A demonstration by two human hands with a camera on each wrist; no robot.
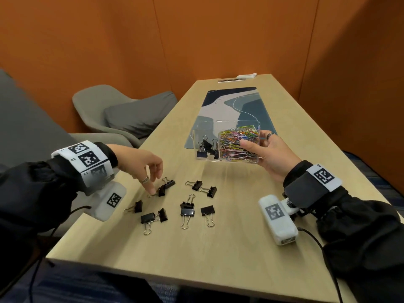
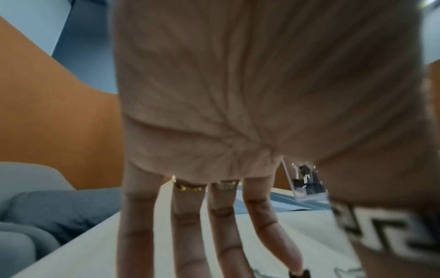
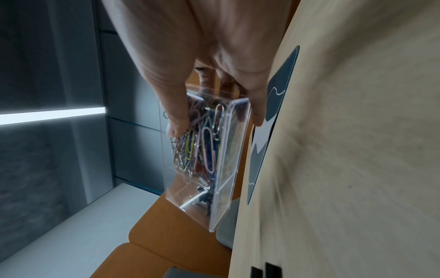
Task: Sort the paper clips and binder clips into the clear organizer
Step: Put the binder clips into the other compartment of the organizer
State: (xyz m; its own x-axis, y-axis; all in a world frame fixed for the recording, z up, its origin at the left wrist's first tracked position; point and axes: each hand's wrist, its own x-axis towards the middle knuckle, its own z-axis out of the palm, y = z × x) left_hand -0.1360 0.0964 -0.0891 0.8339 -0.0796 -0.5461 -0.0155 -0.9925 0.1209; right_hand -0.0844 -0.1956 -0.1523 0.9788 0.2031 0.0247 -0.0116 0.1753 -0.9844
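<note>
My right hand (image 1: 258,147) grips the clear organizer (image 1: 205,136) at its right end and holds it just above the table, thumb over the rim. Coloured paper clips (image 1: 236,143) fill its right compartment; a few black binder clips (image 1: 206,147) lie in the left one. The right wrist view shows the organizer (image 3: 226,169) tilted, with paper clips (image 3: 202,146) under my thumb. Several black binder clips (image 1: 187,212) lie scattered on the table. My left hand (image 1: 156,184) reaches down with fairly straight fingers (image 2: 226,235); its fingertips touch one binder clip (image 1: 162,190).
A blue patterned desk mat (image 1: 231,103) lies behind the organizer. Grey chairs (image 1: 122,110) stand along the table's left edge. A small white object (image 1: 247,75) sits at the far end by the orange wall. Bare tabletop (image 1: 218,254) spreads in front of the clips.
</note>
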